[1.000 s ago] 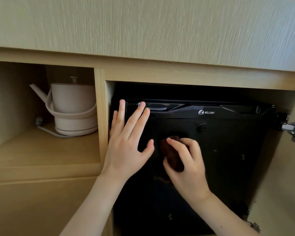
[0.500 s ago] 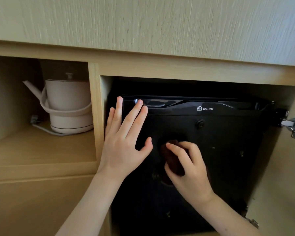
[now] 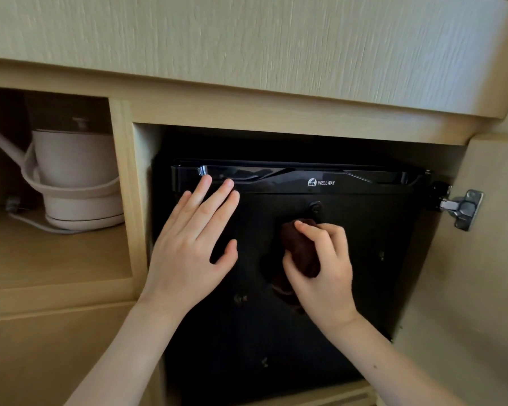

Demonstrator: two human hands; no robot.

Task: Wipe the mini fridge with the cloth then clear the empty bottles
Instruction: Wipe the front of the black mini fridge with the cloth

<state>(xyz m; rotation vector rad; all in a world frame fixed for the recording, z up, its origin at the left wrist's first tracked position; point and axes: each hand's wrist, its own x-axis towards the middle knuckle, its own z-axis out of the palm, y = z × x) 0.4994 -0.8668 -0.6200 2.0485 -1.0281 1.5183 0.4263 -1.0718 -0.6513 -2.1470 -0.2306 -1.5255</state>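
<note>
A black mini fridge [image 3: 373,259] with a WELLWAY logo sits inside a wooden cabinet, its door closed. My left hand [image 3: 191,247] rests flat on the upper left of the door, fingers straight and spread. My right hand [image 3: 320,271] grips a bunched dark brown cloth [image 3: 299,250] and presses it against the middle of the door, just below a small round lock. Small specks dot the door's surface. No bottles are in view.
A pale electric kettle [image 3: 74,177] with its cord stands on the shelf in the open compartment to the left. The cabinet door [image 3: 464,288] stands open at the right on a metal hinge [image 3: 464,208]. A wooden countertop edge overhangs above.
My right hand with the cloth has shifted a little right and up on the fridge door. My left hand stays flat on the door. The camera view has moved slightly.
</note>
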